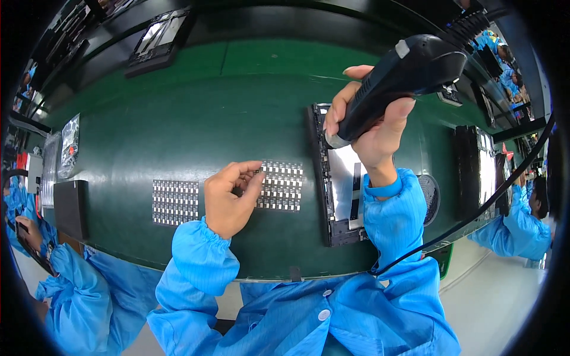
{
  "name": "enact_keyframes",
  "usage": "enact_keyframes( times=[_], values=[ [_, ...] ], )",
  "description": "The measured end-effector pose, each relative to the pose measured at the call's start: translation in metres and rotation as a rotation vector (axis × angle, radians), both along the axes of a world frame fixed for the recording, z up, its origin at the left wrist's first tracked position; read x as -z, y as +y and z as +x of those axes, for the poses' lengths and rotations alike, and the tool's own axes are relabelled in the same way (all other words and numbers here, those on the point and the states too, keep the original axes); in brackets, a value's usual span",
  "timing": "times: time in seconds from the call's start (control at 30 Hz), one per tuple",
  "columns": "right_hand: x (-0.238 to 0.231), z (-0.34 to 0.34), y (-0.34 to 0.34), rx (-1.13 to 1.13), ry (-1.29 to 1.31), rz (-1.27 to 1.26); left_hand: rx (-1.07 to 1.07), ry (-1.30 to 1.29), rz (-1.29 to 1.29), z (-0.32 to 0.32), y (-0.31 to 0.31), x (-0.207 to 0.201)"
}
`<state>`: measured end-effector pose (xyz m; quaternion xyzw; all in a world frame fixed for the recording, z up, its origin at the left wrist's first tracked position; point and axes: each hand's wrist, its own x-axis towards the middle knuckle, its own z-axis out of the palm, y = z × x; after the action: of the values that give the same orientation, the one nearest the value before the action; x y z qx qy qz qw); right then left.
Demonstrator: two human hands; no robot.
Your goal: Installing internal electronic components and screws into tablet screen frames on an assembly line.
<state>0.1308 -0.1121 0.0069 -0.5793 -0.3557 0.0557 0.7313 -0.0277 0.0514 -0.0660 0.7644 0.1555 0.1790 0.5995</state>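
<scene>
Presently on green bench: left hand, fingertips drawn together at upper left corner of parts grid; whether its grip holds a piece, cannot tell. Second grid, leftward. Right hand, grip wrapped round black handheld tool, raised by black-framed panel.

the left hand hides the edge of a grid of pieces too small to identify.
</scene>
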Motion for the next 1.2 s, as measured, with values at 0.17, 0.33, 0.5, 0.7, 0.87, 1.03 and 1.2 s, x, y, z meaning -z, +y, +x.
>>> enact_keyframes(
  times=[0.17,0.33,0.5,0.7,0.87,1.03,1.2],
  values=[
    [-0.002,-0.001,0.002,-0.001,-0.003,-0.007,0.044,-0.032,-0.018,-0.004,-0.007,-0.004],
    [0.000,0.000,0.001,0.017,-0.003,-0.012,-0.032,-0.019,0.315,-0.001,-0.004,-0.020],
    [0.002,0.000,0.001,0.000,-0.013,-0.011,-0.102,-0.064,0.210,-0.004,0.012,-0.014],
    [0.004,-0.005,0.003,-0.009,0.016,-0.024,-0.054,-0.027,0.100,-0.012,-0.001,-0.026],
    [0.007,-0.008,0.002,-0.029,0.040,-0.044,0.180,-0.090,0.234,-0.023,-0.021,-0.034],
    [0.011,-0.007,0.002,-0.020,0.047,-0.014,0.460,-0.256,0.469,-0.027,-0.060,-0.038],
    [-0.004,-0.002,-0.003,0.042,0.010,0.055,0.613,-0.416,0.743,-0.021,-0.104,-0.027]
  ],
)
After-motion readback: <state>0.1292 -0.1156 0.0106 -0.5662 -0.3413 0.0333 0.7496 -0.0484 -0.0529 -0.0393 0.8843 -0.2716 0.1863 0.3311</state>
